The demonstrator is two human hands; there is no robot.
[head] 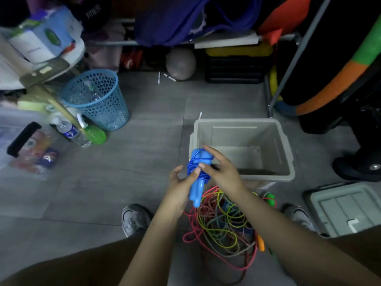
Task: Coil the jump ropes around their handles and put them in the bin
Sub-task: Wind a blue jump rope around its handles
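two hands [181, 182] [221, 170], one blue jump rope [199, 174], one gray bin [243, 149], one gray lid [346, 207], one blue basket [97, 100], one gray ball [181, 64], two shoes [134, 219] [299, 215], one tangled pile of ropes [222, 226].

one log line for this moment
step: coiling | left hand: holds blue jump rope | right hand: on coil | bin: empty | rope pile: floor

The blue handles [199, 178] are partly hidden behind the left fingers [190, 176] and under the right fingers [214, 162]. The rope pile [222, 226], below both hands, is too tangled to count, its lower loops cut by forearms.
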